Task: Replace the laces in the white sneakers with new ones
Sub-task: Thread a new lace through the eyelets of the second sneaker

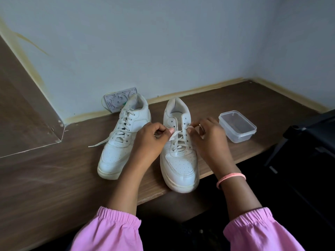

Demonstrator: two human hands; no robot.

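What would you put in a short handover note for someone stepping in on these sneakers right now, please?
Left hand: pinching one lace end of the right sneaker.
Right hand: pinching the other lace end.
Right sneaker: on the table edge, toe towards you, laced through the lower eyelets only; the upper ones are empty.
Left sneaker: beside it, laced to the top, one lace end trailing on the table.
Clear plastic container: right of the shoes, no lid.
I cannot tell whether these laces are old or new, and no spare laces are in view.
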